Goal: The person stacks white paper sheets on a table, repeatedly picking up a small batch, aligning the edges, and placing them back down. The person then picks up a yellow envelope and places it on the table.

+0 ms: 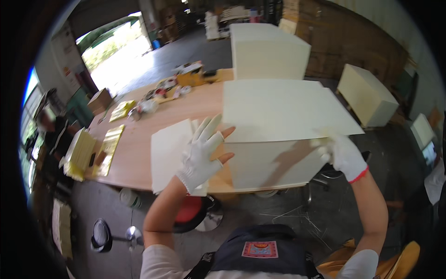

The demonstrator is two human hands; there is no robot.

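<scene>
My left hand (203, 153), in a white glove with the thumb and one fingertip bare, hovers over or rests at a small stack of cream sheets (168, 151). Its fingers are spread, with nothing between them. My right hand (344, 156), gloved in white with a red cuff, is beside the front right edge of a large cream sheet (283, 109). Motion smears its fingers, so whether they grip that edge cannot be told. Beneath the large sheet, a second pale sheet or stack (269, 165) shows toward me, with an arm's shadow across it.
A wooden table (200, 100) carries tape rolls (162, 88), a cardboard box (190, 74) and yellow packets (111, 144). Tall cream stacks stand behind (272, 58) and at right (367, 95). A red stool (190, 211) is under the front edge. Another person (53, 125) is at left.
</scene>
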